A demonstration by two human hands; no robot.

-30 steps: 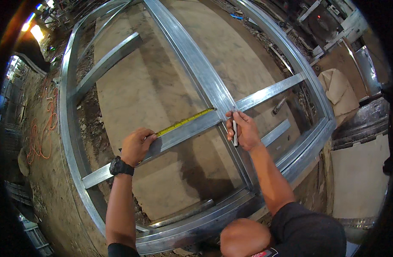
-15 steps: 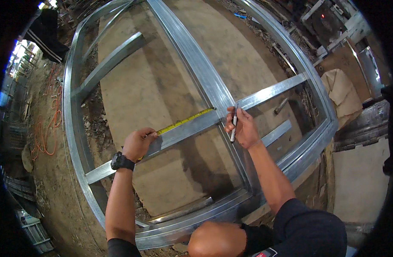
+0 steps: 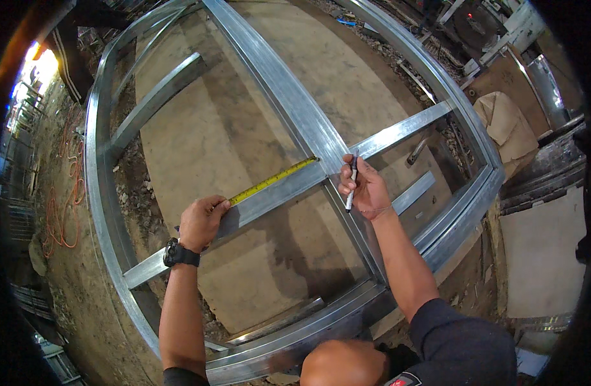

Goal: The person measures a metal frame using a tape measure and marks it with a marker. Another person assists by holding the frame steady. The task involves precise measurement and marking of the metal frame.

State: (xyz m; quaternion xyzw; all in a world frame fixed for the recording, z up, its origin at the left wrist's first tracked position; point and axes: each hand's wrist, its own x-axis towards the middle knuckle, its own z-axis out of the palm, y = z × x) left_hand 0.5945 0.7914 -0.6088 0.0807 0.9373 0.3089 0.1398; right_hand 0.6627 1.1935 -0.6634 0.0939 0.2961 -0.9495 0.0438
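Note:
A yellow tape measure [image 3: 273, 181] is drawn out along a galvanized metal crossbar [image 3: 269, 201]. Its far end meets the wide central metal stud [image 3: 294, 96]. My left hand [image 3: 201, 222], with a black watch at the wrist, is closed on the near end of the tape; the case is mostly hidden under the palm. Beside the central stud, my right hand [image 3: 367, 186] grips a white and black marker pen [image 3: 352, 186], its lower end pointing toward me. These bars belong to a large metal frame [image 3: 100, 174].
Inside the frame lies a brown board [image 3: 199, 141]. Orange cord [image 3: 67, 222] curls on the dirt at left. A brown sack [image 3: 505, 122] and a pale panel [image 3: 541, 251] are at right. At upper left, a person's dark trouser leg [image 3: 70, 55] stands near the frame.
My view has shifted slightly, so the frame sits a little further left. My left hand still holds the tape, my right the marker pen. The person's leg at upper left has moved.

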